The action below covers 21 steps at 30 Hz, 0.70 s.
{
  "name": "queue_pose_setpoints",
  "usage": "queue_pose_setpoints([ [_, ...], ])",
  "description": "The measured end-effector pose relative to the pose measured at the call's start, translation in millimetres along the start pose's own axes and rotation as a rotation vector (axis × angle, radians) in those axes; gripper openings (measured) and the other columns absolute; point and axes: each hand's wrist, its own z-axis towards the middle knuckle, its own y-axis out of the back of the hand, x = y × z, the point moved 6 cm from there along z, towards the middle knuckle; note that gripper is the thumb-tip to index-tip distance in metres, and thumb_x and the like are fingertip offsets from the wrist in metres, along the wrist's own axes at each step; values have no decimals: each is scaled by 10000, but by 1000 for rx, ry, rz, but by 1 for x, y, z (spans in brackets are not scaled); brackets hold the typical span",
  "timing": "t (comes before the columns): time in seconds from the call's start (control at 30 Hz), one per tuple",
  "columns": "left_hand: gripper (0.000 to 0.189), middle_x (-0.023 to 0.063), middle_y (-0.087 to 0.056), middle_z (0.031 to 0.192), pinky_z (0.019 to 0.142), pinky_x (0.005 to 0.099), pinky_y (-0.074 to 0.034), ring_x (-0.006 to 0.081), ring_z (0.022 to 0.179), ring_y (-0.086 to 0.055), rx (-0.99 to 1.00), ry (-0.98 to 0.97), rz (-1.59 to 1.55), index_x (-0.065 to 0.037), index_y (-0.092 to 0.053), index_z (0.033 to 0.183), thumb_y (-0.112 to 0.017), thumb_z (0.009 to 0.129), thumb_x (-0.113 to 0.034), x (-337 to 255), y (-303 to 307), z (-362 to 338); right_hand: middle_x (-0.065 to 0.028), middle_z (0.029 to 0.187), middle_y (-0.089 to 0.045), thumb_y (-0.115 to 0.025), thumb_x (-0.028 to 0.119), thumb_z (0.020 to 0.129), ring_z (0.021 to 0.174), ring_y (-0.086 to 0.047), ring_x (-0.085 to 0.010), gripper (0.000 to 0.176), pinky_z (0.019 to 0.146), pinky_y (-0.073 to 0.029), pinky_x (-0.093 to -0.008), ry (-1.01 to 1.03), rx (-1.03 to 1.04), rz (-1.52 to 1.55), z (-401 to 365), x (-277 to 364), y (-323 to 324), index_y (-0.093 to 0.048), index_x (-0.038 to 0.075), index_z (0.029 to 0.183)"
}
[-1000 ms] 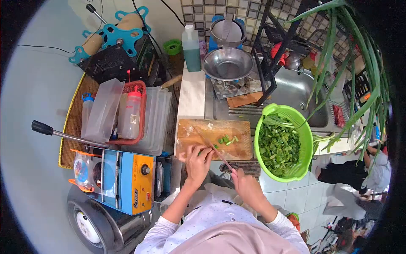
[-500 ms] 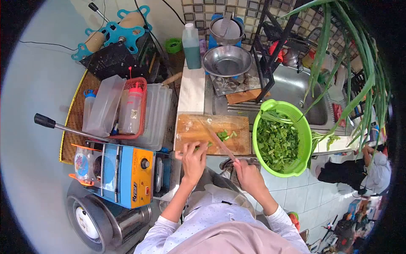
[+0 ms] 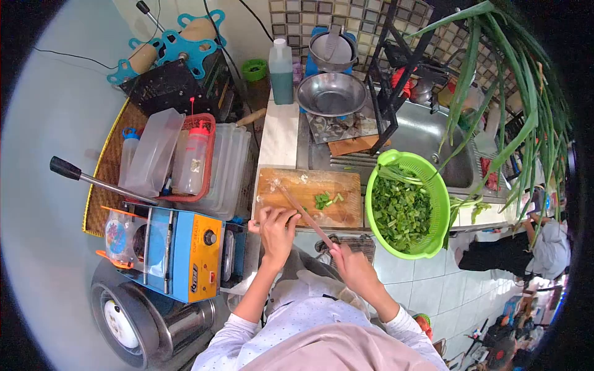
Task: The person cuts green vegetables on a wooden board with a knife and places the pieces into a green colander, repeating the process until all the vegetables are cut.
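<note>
A wooden cutting board [image 3: 343,207] lies on the counter with a few cut green pieces [image 3: 327,200] on it. My right hand [image 3: 356,269] is closed round the handle of a knife [image 3: 304,214], whose blade lies slanted over the board. At the board's front left edge is my left hand [image 3: 276,234], its fingers bent and pressed together; what they hold is mostly hidden, with a bit of green beside the fingertips. Right of the board stands a lime green basket [image 3: 440,213] full of chopped leafy greens [image 3: 401,207].
Behind are a metal bowl [image 3: 332,94], a bottle of green liquid [image 3: 281,74] and a sink [image 3: 455,170]. Long green leaves [image 3: 532,111] hang at the right. A blue and orange machine [image 3: 201,256] stands left. Another person [image 3: 547,250] is at far right.
The knife blade has shifted left across the board, nearer my left fingertips. My right hand has moved slightly left and down. The camera view has shifted a little.
</note>
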Motion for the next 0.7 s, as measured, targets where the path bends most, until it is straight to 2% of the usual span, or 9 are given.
queue_pose_setpoints([
  [0.07, 121, 46, -657, 840, 817, 410, -388, 287, 918, -522, 1, 15, -13, -108, -714, 810, -736, 732, -198, 4, -1, 0, -270, 594, -577, -430, 323, 980, 565, -584, -470, 353, 485, -467, -541, 3, 26, 9, -2, 2, 0, -499, -13, 896],
  [0.13, 125, 9, -669, 839, 834, 410, -290, 238, 940, -507, 13, 38, -72, -126, -728, 812, -757, 713, -198, 12, -5, 0, -268, 589, -576, -430, 322, 980, 562, -584, -470, 353, 484, -467, -542, -4, 43, -7, -3, 1, -1, -494, -15, 897],
  [0.27, 102, 42, -662, 788, 804, 388, -369, 269, 904, -528, 18, 36, 66, -112, -704, 781, -743, 720, -184, -5, 5, 4, -258, 573, -577, -428, 322, 981, 543, -590, -456, 349, 470, -471, -535, -7, 71, -80, -1, 4, -1, -487, -12, 898],
  [0.47, 86, 31, -664, 814, 793, 441, -287, 248, 918, -515, 39, 27, -22, -136, -703, 765, -741, 723, -201, 10, -10, 0, -220, 556, -589, -414, 336, 984, 505, -608, -404, 364, 423, -488, -484, 23, 4, -224, 20, 14, -13, -502, -1, 879],
  [0.57, 72, 32, -660, 815, 792, 452, -253, 242, 924, -509, 45, -17, -74, -145, -703, 777, -714, 754, -213, 14, -7, 0, -209, 550, -591, -404, 347, 985, 499, -611, -395, 384, 412, -489, -475, 56, -39, -195, 31, 16, -17, -508, -5, 873],
  [0.67, 79, 42, -641, 813, 796, 450, -255, 234, 938, -509, 61, 62, 171, -141, -699, 799, -657, 808, -207, 23, 6, 18, -218, 578, -601, -398, 354, 986, 532, -625, -386, 389, 446, -495, -474, 47, -20, -141, 29, 4, -11, -518, -5, 896],
  [0.7, 109, 50, -635, 829, 809, 442, -254, 234, 945, -518, 51, 107, 154, -120, -695, 792, -654, 815, -218, 26, 14, 26, -218, 578, -601, -398, 354, 986, 532, -625, -386, 389, 446, -495, -474, 39, -34, -135, 26, -4, -11, -518, -5, 896],
])
